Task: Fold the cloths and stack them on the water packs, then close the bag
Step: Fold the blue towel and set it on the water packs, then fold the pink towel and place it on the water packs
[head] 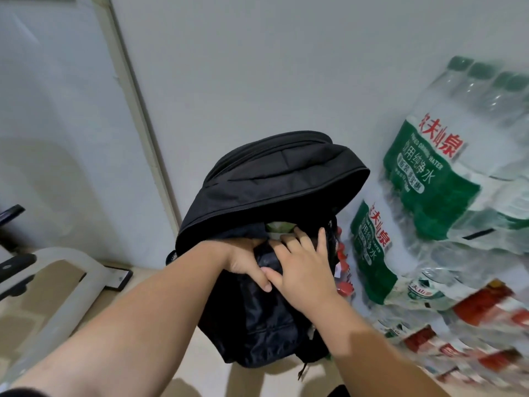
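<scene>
The black bag [272, 179] stands open on the floor [200, 376], just left of the water packs [429, 181]. The left hand [243, 259] grips its near rim; the right hand [303, 265], touching it, presses there with straight fingers.

"农夫山泉" and "饮用纯净水" on the green-labelled water packs [446, 181]

Matt black cloth bag [274, 179], glossy plastic-wrapped water packs [446, 179]

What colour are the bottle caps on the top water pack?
Green plastic bottle caps; head view.
</scene>
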